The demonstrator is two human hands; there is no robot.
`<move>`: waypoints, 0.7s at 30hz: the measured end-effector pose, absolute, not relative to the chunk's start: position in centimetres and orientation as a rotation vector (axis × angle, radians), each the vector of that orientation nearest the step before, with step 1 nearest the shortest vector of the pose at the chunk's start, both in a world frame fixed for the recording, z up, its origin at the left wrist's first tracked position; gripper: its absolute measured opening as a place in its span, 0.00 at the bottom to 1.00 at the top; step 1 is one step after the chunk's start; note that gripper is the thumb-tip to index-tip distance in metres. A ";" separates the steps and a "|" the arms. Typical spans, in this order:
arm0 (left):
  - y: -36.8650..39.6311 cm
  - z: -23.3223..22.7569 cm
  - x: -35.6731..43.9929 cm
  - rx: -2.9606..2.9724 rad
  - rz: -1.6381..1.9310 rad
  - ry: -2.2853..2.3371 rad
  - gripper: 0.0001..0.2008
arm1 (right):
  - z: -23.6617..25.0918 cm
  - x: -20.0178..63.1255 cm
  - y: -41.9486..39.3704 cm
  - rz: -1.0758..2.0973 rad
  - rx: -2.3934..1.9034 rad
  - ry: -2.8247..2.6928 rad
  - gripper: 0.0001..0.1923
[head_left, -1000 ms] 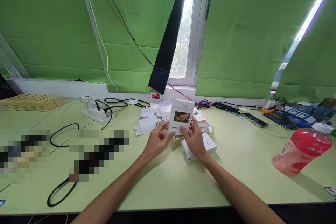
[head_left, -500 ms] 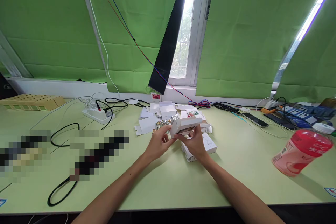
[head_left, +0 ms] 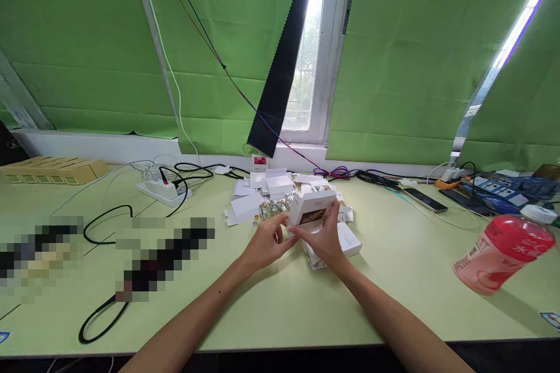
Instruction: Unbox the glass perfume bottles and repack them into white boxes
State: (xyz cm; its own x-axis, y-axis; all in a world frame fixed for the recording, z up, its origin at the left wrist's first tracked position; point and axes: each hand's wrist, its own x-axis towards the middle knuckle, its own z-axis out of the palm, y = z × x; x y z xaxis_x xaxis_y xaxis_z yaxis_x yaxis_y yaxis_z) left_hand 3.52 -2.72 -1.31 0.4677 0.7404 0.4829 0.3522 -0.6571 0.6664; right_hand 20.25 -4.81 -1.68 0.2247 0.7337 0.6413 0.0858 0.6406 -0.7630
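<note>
Both hands meet over the middle of the pale green worktop (head_left: 280, 309), holding one small white carton (head_left: 311, 213) between them. The left hand (head_left: 265, 243) grips the carton's left end, fingers curled round it and thumb on top; the right hand (head_left: 324, 237) grasps the right side and underside. The carton is lifted just off the surface and tipped, its printed face toward the camera. At its left end a row of small glass vials (head_left: 275, 208) with gold caps shows, just beside the left fingers; whether they are partly inside the carton or lying behind it cannot be told.

Judging from this, the carton is already folded into shape but not yet closed, and the vials are not fully in. Beneath the right hand lies a stack of flat white cartons (head_left: 350, 240), and farther back a scatter of loose folded cartons (head_left: 249, 205), apparently unfilled. A red bottle (head_left: 503, 252) lies at the right.
</note>
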 end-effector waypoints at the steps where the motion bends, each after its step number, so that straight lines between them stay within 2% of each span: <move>1: -2.8 -1.3 3.5 2.247 1.087 0.903 0.11 | -1.6 20.2 -4.8 0.510 -0.790 -1.297 0.52; 6: -2.9 -1.3 3.5 2.289 1.072 0.886 0.09 | -1.3 20.2 -4.9 0.484 -0.763 -1.306 0.52; 12: -3.1 -1.7 3.2 2.314 1.031 0.860 0.16 | -1.8 20.3 -4.7 0.527 -0.741 -1.366 0.53; 15: -2.9 -1.5 3.0 2.315 1.098 0.872 0.14 | -2.0 20.2 -4.8 0.545 -0.733 -1.441 0.54; 21: -3.1 -0.8 2.9 2.278 1.221 0.871 0.20 | -2.2 20.2 -4.9 0.564 -0.773 -1.547 0.49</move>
State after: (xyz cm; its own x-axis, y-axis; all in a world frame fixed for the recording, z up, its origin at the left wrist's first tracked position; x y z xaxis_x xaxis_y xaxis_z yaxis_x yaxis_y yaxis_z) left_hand 2.90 -3.08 -0.81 0.4209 0.6910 0.5877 0.3311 -0.7202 0.6097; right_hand 20.17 -4.89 -2.24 -0.0209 0.7509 0.6600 0.1499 0.6551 -0.7405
